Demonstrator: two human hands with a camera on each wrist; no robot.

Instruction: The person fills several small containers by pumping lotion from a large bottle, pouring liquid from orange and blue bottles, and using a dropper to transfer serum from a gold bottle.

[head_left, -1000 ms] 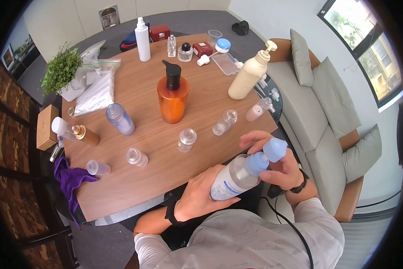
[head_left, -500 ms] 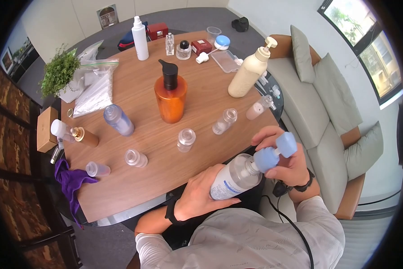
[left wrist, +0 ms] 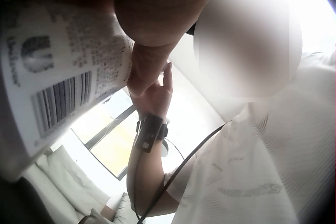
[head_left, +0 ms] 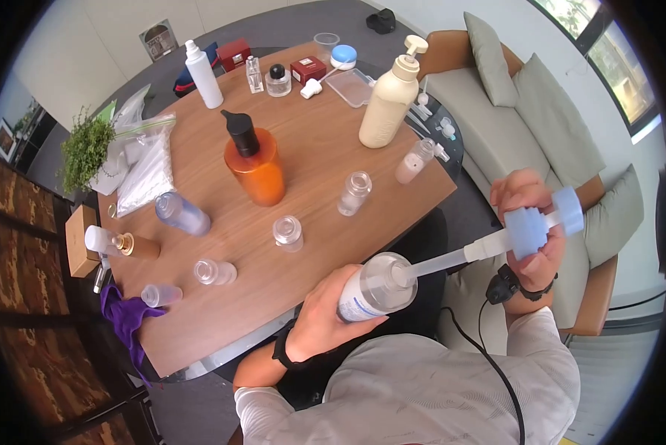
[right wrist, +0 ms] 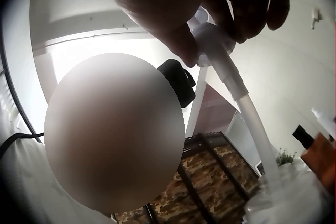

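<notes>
A grey sofa [head_left: 489, 130] stands along the right side, beyond the wooden table [head_left: 199, 326]. On the table, a potted plant [head_left: 84, 152] sits at the left edge with zip bags [head_left: 147, 170] beside it. Near the middle stands an orange bottle [head_left: 259, 172] with a black pump top; a cream bottle [head_left: 387, 107] stands to its right, near the far right edge.

The clear bottle [head_left: 381, 289] is off the table, held tilted in front of the person by the near edge. The left hand [head_left: 325, 311] grasps its body, fingers and thumb wrapped around the labelled part. The right hand [head_left: 544, 254] is to the right of the bottle, its thumb and fingers pinching the light-blue pump [head_left: 526, 231] by the collar, well apart from the bottle's neck. From the pump a translucent tube [head_left: 440, 261] slants down to the bottle's mouth; how far its end goes in cannot be told. Smallest are the little bottles, one [head_left: 288, 233] near the table's front edge, another [head_left: 355, 193] to its right.
</notes>
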